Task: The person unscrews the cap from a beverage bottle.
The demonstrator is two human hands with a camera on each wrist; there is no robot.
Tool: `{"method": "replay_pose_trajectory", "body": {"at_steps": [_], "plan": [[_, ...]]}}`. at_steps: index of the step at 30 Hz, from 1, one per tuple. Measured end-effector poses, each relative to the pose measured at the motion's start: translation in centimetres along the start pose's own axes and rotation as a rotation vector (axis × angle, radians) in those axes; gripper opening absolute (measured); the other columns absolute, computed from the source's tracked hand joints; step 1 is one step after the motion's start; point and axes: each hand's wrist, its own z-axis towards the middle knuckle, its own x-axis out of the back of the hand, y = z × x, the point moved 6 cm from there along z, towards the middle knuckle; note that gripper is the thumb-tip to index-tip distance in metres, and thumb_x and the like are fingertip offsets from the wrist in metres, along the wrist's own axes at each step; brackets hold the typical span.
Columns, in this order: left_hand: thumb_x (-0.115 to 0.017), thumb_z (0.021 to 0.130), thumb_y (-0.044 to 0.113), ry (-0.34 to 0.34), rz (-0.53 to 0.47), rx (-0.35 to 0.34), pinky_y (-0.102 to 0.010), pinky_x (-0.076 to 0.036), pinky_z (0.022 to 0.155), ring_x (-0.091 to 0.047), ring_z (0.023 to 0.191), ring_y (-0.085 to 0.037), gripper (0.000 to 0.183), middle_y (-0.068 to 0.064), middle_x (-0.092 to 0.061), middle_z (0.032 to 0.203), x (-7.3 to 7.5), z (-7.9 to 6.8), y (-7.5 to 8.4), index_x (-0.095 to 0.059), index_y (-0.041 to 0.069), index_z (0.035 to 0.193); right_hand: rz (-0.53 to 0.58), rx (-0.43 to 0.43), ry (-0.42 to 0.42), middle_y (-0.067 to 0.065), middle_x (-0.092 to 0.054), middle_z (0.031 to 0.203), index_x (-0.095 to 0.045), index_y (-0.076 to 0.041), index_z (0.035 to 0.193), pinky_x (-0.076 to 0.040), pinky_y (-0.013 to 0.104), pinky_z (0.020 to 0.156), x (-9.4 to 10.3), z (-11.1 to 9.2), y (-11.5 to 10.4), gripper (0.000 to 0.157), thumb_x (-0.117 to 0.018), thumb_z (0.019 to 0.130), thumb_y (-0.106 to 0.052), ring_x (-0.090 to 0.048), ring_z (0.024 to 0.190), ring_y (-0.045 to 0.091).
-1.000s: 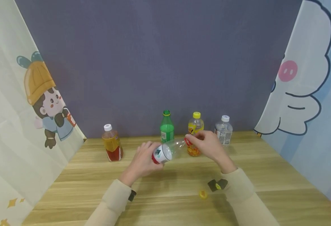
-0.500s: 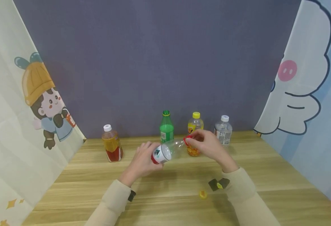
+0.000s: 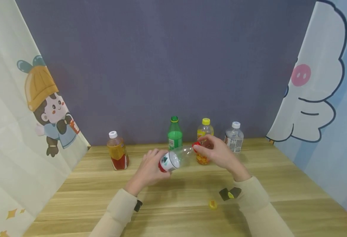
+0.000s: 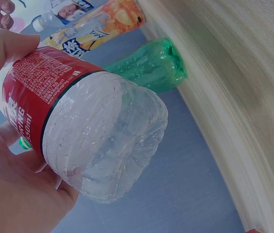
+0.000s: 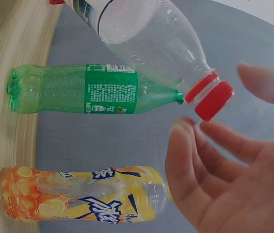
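Observation:
My left hand (image 3: 151, 169) grips a clear plastic bottle (image 3: 185, 154) round its red and white label, tilted with its neck to the right. In the left wrist view the bottle's ridged base (image 4: 112, 145) points away from the palm. A red cap (image 5: 214, 100) sits at the mouth, with a clear gap between it and the red ring below. My right hand (image 3: 216, 153) is at the cap with thumb and fingers spread around it. In the right wrist view the thumb (image 5: 265, 85) stands off the cap, and a fingertip lies right at its lower edge.
A green bottle (image 3: 175, 136), a yellow-capped bottle (image 3: 205, 130) and a clear white-capped bottle (image 3: 234, 138) stand along the back of the wooden table (image 3: 173, 217). An amber drink bottle (image 3: 118, 151) stands left. A small yellow cap (image 3: 212, 204) lies near the front.
My right thumb and fingers have spread apart at the red cap, where they pinched it earlier. The left hand and the bottle have hardly moved.

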Motion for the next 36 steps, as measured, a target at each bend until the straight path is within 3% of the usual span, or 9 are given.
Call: {"method": "replay_pose_trajectory", "body": {"at_steps": [4,7,12,24,30,36], "plan": [[-0.088,0.067,0.029,0.011,-0.001,-0.009,-0.037,-0.038,0.083,-0.047,0.101,-0.019,0.073,-0.001,-0.059,0.115,-0.02,-0.02,0.03,-0.061,0.015,0.133,-0.040,-0.054,0.040,0.010,-0.069,0.106,-0.064,-0.005,0.124,-0.056,0.037,0.072,0.10,0.02,0.21,0.057,-0.062,0.096,-0.055,-0.064,0.089,0.023],[-0.088,0.067,0.029,0.004,-0.006,-0.011,-0.037,-0.038,0.084,-0.046,0.101,-0.018,0.073,-0.001,-0.059,0.116,-0.04,-0.01,0.11,-0.061,0.016,0.133,-0.074,-0.088,0.061,0.011,-0.071,0.102,-0.069,-0.003,0.113,-0.055,0.036,0.071,0.15,0.00,0.38,0.061,-0.058,0.096,-0.061,-0.065,0.086,0.024],[-0.089,0.067,0.028,-0.007,-0.005,-0.014,-0.037,-0.038,0.085,-0.046,0.101,-0.018,0.072,0.000,-0.059,0.116,0.02,0.01,0.27,-0.061,0.018,0.132,-0.059,-0.104,0.061,0.012,-0.070,0.088,-0.072,-0.002,0.098,-0.054,0.034,0.063,0.11,0.06,0.54,0.057,-0.062,0.095,-0.058,-0.064,0.070,0.024],[-0.088,0.068,0.027,-0.004,-0.011,0.000,-0.037,-0.038,0.085,-0.046,0.100,-0.018,0.070,0.001,-0.059,0.114,0.00,-0.04,0.04,-0.061,0.018,0.132,0.012,-0.039,0.034,0.009,-0.072,0.099,-0.070,-0.001,0.114,-0.058,0.035,0.066,-0.18,0.09,0.30,0.045,-0.070,0.095,-0.042,-0.065,0.082,0.021],[-0.088,0.068,0.026,0.002,-0.011,-0.002,-0.037,-0.038,0.084,-0.046,0.099,-0.018,0.071,0.000,-0.059,0.115,0.09,-0.05,0.09,-0.061,0.016,0.133,0.022,-0.019,0.035,0.009,-0.070,0.099,-0.068,-0.002,0.118,-0.059,0.043,0.068,-0.15,0.02,0.16,0.041,-0.072,0.094,-0.035,-0.064,0.084,0.023],[-0.087,0.067,0.026,0.006,-0.023,0.009,-0.038,-0.038,0.085,-0.046,0.100,-0.018,0.072,-0.001,-0.059,0.115,0.21,-0.14,0.04,-0.060,0.014,0.134,-0.010,0.011,0.045,0.007,-0.069,0.096,-0.068,-0.003,0.119,-0.054,0.036,0.069,-0.07,0.03,-0.22,0.041,-0.072,0.093,-0.034,-0.061,0.085,0.022]]}}
